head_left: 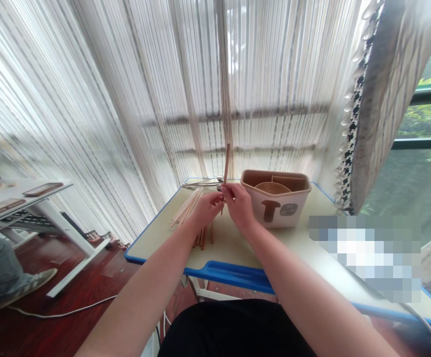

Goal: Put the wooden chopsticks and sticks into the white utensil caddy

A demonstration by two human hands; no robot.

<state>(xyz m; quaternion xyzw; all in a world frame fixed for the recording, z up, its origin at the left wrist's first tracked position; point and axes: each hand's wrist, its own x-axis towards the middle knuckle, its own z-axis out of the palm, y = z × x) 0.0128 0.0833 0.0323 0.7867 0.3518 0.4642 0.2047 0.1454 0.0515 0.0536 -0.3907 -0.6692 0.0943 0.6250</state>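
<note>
A brown wooden chopstick (pixel 227 163) stands nearly upright above the table, its upper end clear of my fingers. My right hand (pixel 240 203) is closed around its middle in a pinch. Just left of it, my left hand (pixel 208 206) has its fingers pinched together at the lower part of the same chopstick; the exact contact is partly hidden. Pale chopsticks (pixel 181 213) lie in a loose pile beyond my left wrist. Several darker brown chopsticks (pixel 203 239) lie nearer, partly covered by my left forearm. Metal cutlery (pixel 200 184) rests at the table's far edge.
A white bin with a brown inside (pixel 293 210) stands right of my hands, a brown divider within. The cream table (pixel 156 238) has a blue rim. A blurred-out object (pixel 371 258) sits at the right. Another table (pixel 52 198) and a person's leg (pixel 0 267) are at left.
</note>
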